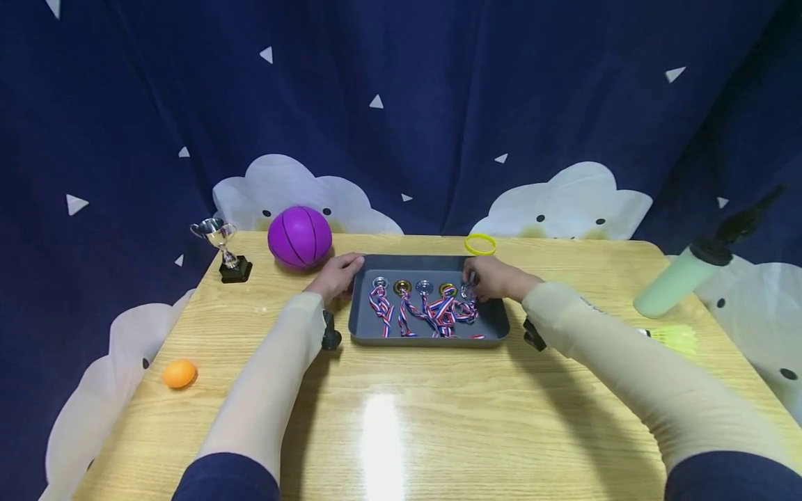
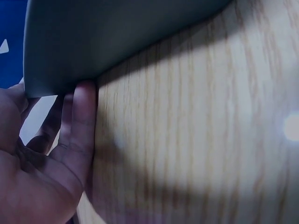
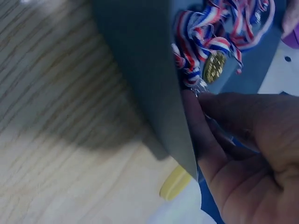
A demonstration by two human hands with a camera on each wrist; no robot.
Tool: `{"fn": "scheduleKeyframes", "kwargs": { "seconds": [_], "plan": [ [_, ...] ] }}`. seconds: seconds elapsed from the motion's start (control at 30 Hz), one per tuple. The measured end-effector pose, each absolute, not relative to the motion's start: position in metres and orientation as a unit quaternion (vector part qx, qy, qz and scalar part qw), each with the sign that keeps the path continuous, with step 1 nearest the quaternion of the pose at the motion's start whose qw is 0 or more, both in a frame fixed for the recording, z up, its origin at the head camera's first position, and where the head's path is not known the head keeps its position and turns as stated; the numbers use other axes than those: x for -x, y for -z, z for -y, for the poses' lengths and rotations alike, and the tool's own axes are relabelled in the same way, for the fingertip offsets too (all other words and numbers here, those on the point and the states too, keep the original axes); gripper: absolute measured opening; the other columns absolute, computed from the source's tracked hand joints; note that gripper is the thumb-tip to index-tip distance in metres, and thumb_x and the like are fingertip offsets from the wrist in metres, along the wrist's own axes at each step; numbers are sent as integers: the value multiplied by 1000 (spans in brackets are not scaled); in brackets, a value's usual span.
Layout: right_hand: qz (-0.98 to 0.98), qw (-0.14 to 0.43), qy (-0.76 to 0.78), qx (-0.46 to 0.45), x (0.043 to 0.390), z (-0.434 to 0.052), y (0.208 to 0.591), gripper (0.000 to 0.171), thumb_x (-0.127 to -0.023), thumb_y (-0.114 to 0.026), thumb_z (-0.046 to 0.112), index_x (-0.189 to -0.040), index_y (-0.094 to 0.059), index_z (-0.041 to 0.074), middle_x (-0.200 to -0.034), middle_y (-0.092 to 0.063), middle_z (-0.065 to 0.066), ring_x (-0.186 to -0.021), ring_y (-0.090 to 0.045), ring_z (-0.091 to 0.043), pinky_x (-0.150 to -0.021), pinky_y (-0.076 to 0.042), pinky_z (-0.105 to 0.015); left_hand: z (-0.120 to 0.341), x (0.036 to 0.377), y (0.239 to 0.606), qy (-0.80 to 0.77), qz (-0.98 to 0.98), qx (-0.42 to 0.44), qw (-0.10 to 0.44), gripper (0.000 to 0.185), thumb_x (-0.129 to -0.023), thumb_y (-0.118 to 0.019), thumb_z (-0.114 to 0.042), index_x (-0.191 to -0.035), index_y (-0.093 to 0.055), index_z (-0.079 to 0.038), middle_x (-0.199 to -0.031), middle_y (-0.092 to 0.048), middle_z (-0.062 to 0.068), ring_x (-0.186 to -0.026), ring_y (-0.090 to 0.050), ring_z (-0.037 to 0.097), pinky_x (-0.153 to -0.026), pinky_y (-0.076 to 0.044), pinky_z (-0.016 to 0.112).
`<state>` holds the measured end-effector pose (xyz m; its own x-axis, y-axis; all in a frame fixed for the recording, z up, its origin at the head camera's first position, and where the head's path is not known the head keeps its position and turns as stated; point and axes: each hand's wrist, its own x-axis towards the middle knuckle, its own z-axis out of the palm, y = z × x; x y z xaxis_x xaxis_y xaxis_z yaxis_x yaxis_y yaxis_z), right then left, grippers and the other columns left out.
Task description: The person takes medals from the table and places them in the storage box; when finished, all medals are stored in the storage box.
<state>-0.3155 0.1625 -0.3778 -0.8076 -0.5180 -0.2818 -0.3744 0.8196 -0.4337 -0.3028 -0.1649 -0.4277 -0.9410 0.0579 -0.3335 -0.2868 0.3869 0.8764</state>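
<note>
A dark grey tray (image 1: 429,342) holds several gold and silver medals with red, white and blue ribbons. At its back left corner my left hand (image 1: 338,275) grips the wall; the left wrist view shows fingers (image 2: 84,116) against the tray's outside (image 2: 107,37), the thumb at the rim. My right hand (image 1: 497,277) reaches inside the right end, pinching a silver medal (image 1: 467,291) near the wall. In the right wrist view that medal is mostly hidden by the fingertips, with a gold medal (image 3: 214,66) beside it. Ribbons (image 1: 442,311) lie tangled toward the tray's middle and right.
Left of the tray are a purple ball (image 1: 300,237), a silver trophy cup (image 1: 219,236) and an orange ball (image 1: 179,374). A yellow ring (image 1: 480,244) lies behind the tray. At the right stand a pale green bottle (image 1: 673,285) and a yellow shuttlecock (image 1: 673,337).
</note>
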Motion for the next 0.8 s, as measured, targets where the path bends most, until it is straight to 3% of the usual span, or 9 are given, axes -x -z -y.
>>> {"fn": "scheduleKeyframes", "kwargs": {
  "seconds": [0.37, 0.57, 0.8],
  "plan": [
    [-948, 157, 122, 247, 314, -158, 381, 16, -91, -70, -5, -103, -60, -9, -92, -66, -20, -66, -69, -21, -62, -61, -29, 162, 307, 426, -555, -814, 67, 160, 49, -115, -37, -37, -161, -44, -21, -157, -52, 12, -126, -58, 30, -107, -56, 48],
    [-950, 175, 91, 242, 313, -160, 385, 4, -93, -65, -4, -95, -62, -4, -86, -67, -13, -68, -65, -18, -62, -58, -28, 159, 307, 430, -543, -822, 54, 159, 47, -115, -38, -36, -157, -50, -20, -150, -57, 14, -112, -62, 24, -97, -59, 41],
    [-949, 179, 102, 240, 315, -162, 387, 4, -92, -62, -6, -94, -61, -3, -85, -65, -13, -67, -67, -18, -63, -59, -28, 159, 307, 429, -536, -830, 50, 144, 45, -115, -39, -34, -154, -53, -17, -142, -61, 18, -98, -64, 22, -87, -61, 38]
  ]
}}
